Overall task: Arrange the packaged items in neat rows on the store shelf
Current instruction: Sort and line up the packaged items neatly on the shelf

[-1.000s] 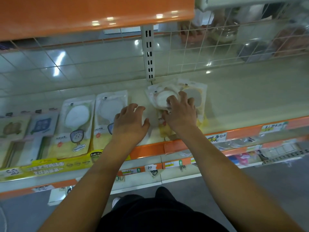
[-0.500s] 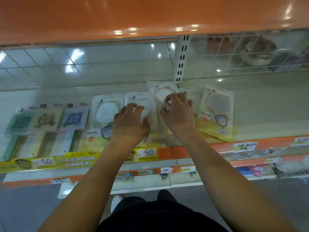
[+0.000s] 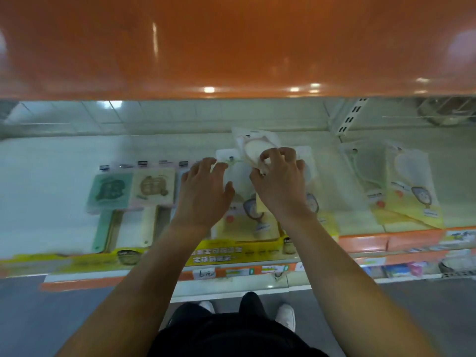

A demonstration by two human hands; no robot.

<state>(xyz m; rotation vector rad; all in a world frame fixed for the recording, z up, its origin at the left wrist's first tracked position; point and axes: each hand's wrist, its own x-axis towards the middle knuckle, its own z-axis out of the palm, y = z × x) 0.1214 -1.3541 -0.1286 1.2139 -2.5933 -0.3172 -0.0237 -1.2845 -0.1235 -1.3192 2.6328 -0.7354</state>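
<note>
Looming across the top of the view, the orange underside of the upper shelf (image 3: pixel 231 45) took up the most room. Below it lay the pale store shelf (image 3: pixel 46 176), its front edge carrying a yellow label strip (image 3: pixel 216 253). Packaged items lay flat on it in a loose row: a green pack (image 3: pixel 109 191) and a beige pack (image 3: pixel 152 188) at the left, two yellow-bottomed packs (image 3: pixel 409 186) overlapping at the right, and more under the arms in the middle. The left hand (image 3: pixel 203 194) hovered palm down over a white-and-yellow pack (image 3: pixel 244 220), fingers spread and gripping nothing. The right hand (image 3: pixel 280 184) had its fingertips curled onto a tilted white pouch (image 3: pixel 255 148), pinching its near edge; the pouch lay skewed on top of the middle packs, its far corner towards the shelf's back. White shoes (image 3: pixel 286 315) showed on the floor below.
</note>
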